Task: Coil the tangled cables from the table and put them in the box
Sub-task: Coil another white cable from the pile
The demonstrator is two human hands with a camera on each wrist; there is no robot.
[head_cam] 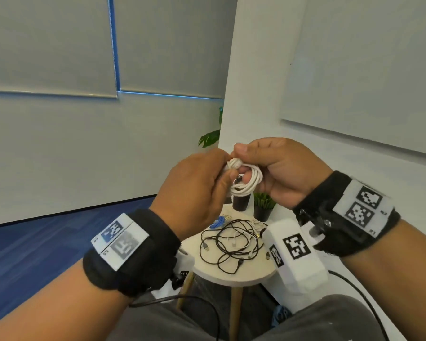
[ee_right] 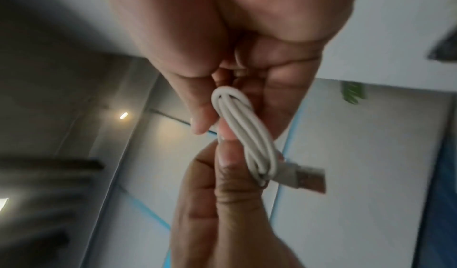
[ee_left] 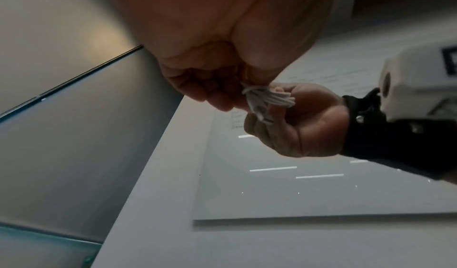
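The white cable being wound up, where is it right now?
In the head view the white cable sits mid-frame as a coil, held up between the left hand and right hand, above the round table where tangled black cables lie.

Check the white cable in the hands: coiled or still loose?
Coiled. The white cable lies in neat stacked loops, a turn wrapped round its top, both hands pinching it.
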